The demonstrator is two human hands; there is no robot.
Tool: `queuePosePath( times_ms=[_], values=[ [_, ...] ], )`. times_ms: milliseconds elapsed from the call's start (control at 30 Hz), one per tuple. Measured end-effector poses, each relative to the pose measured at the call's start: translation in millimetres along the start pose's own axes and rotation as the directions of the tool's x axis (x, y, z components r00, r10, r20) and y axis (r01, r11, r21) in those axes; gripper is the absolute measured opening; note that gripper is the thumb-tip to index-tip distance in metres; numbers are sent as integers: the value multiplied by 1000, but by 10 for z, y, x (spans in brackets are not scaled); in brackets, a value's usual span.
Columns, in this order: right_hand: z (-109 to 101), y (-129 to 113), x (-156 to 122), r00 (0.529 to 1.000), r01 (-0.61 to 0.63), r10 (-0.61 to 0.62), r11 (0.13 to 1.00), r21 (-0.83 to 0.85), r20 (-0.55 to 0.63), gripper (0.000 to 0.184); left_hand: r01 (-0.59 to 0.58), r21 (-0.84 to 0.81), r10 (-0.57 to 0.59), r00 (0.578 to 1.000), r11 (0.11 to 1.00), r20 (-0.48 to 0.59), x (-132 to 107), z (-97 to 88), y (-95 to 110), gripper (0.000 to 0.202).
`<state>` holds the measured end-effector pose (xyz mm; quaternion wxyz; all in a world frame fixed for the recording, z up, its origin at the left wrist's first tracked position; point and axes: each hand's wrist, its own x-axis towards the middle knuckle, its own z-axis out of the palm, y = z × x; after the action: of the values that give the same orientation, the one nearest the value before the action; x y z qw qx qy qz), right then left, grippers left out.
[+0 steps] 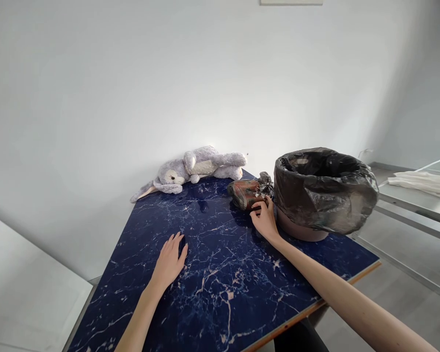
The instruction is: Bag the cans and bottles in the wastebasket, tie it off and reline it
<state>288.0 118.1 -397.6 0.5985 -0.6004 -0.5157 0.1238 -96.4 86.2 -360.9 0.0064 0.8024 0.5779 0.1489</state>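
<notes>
My left hand [171, 259] lies flat on the dark blue marble-patterned table [212, 264], fingers stretched out and holding nothing. My right hand [264, 218] is at the near side of a knotted dark see-through plastic bag [247, 191], its fingers bent against the plastic. Something reddish-brown shows through the bag, too unclear to name. Right beside that hand stands a brown bin [300, 229] lined with a black bin bag [322, 195], folded over its rim. The bottom of the bin is out of sight.
A grey plush bunny [201, 166] lies on its side at the table's far edge, against the white wall [205, 73]. On the right, a rack [418, 205] with white cloth [425, 180] stands beyond the table. A white panel [25, 288] is at the left.
</notes>
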Motion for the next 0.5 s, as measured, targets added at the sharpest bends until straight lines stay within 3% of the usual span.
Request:
queuePosePath(
  times_ms=[500],
  values=[
    [-9,-87,-84,992,26,-28,999,24,125,16,29,-8,-29,999,1000,38,-12,-27,52,65]
  ],
)
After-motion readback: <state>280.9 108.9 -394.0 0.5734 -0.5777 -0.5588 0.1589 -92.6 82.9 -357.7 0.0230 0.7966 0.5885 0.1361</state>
